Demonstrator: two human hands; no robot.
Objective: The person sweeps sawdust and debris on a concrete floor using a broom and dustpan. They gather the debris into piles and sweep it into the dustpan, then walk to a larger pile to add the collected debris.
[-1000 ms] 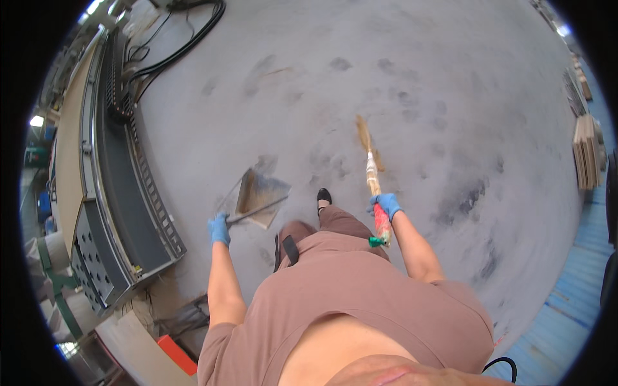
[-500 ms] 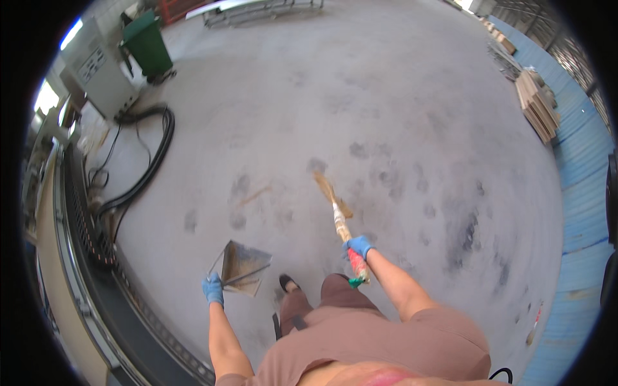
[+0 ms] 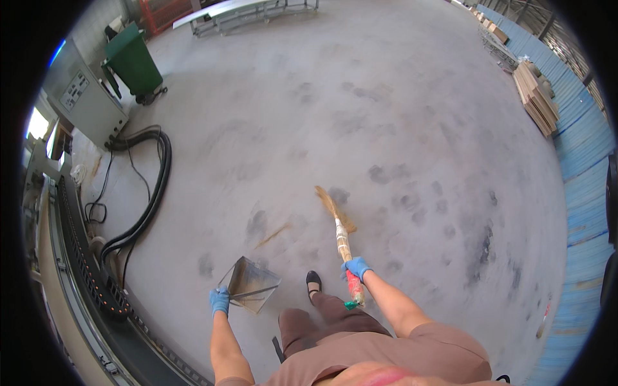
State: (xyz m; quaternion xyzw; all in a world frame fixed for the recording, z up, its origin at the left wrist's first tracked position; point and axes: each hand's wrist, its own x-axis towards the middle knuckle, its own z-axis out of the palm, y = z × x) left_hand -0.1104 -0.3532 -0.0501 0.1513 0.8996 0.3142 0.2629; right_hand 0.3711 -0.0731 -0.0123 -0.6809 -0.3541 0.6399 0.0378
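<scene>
My left hand (image 3: pixel 219 300), in a blue glove, is closed round the handle of a metal dustpan (image 3: pixel 255 284). The dustpan hangs at my left, its inside dusty brown. In my right hand (image 3: pixel 355 267), also gloved in blue, I grip a straw broom (image 3: pixel 342 241) by its red-wrapped handle, which has a green end. The broom's bristles point away from me over the grey floor (image 3: pixel 412 103). Between dustpan and bristles lies a thin streak of brown dust (image 3: pixel 273 235). Whether the bristles touch the floor I cannot tell.
On the left are a long machine rail (image 3: pixel 90 257), thick black hoses (image 3: pixel 164 167), a grey control cabinet (image 3: pixel 85 94) and a green wheeled bin (image 3: pixel 134 63). A low bench (image 3: pixel 235 8) stands far ahead. Stacked boards (image 3: pixel 535 101) lean by the blue wall panels (image 3: pixel 582 151) at right.
I have stepped forward, one foot now ahead between the dustpan and the broom. Dustpan and broom stay in my hands, and the dust streak appears closer to the dustpan.
</scene>
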